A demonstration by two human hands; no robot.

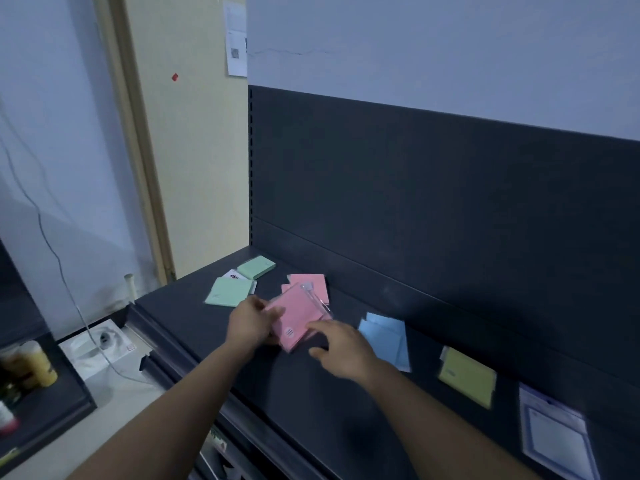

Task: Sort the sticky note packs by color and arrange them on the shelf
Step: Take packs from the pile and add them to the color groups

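On the dark shelf (214, 327) my left hand (251, 322) grips the left edge of a pink sticky note pack (298, 317) tilted above the shelf. My right hand (341, 348) touches the pack's lower right corner with loosely bent fingers. More pink packs (313, 284) lie just behind it. Two green packs (230, 291) (256, 267) lie at the far left with a white pack (235, 275) between them. Blue packs (386, 336) lie to the right of my hands, then a yellow pack (467, 377).
A white and purple pack (557, 434) lies at the shelf's far right. The dark back panel (415, 188) rises behind the shelf. Left and lower down stand a tissue box (100, 348), a cable and a side shelf with bottles (34, 365).
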